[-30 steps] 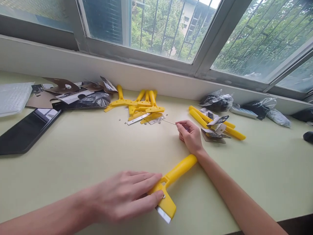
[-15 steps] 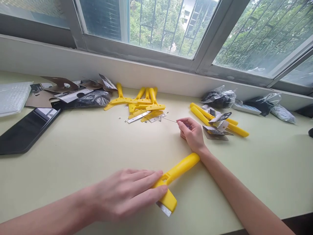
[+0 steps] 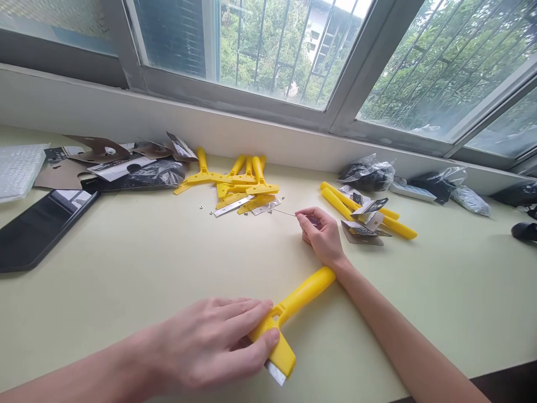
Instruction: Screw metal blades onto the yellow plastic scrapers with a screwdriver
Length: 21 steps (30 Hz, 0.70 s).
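Partly hidden

We miss part of the yellow scraper under the left hand and some of the thin tool inside the right hand. The left edge crops the black slab; the printed cards are unreadable.

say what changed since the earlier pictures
The left hand has its thumb slightly farther to the picture's right on the yellow plastic scraper; the small shiny fastener seen beside it in the earliest picture no longer shows, apparently covered. Nothing was taken hold of or let go: the right hand still holds the thin metal-shafted tool, its tip near a silver metal blade.
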Each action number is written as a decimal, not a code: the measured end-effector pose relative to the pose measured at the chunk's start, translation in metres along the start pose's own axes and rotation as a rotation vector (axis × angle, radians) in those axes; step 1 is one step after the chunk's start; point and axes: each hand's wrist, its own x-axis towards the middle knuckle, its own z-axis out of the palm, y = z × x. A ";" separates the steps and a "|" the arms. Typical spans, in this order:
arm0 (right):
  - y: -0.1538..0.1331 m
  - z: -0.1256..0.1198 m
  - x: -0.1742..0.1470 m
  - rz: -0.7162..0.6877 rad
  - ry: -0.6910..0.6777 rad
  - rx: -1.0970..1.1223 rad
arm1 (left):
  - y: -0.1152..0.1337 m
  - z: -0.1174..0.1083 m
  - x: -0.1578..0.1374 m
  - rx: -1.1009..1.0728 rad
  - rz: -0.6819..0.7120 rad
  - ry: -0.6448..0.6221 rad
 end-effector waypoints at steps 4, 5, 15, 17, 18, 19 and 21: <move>0.003 0.000 0.001 -0.009 -0.042 0.070 | -0.003 0.004 -0.005 -0.026 0.014 -0.016; 0.004 0.000 0.002 -0.009 -0.045 0.084 | -0.004 0.004 -0.005 -0.042 0.008 -0.016; 0.004 0.003 0.002 0.000 -0.070 0.206 | 0.002 0.015 -0.022 -0.282 -0.202 -0.006; 0.001 0.003 0.002 -0.001 -0.055 0.233 | 0.005 0.018 -0.022 -0.453 -0.456 0.023; -0.002 0.002 0.002 -0.004 -0.043 0.248 | 0.006 0.019 -0.021 -0.575 -0.616 0.044; -0.006 -0.001 0.002 -0.010 -0.028 0.264 | 0.006 0.020 -0.019 -0.719 -0.783 0.063; -0.019 -0.007 0.000 -0.024 -0.006 0.299 | 0.004 0.019 -0.014 -1.041 -1.078 0.094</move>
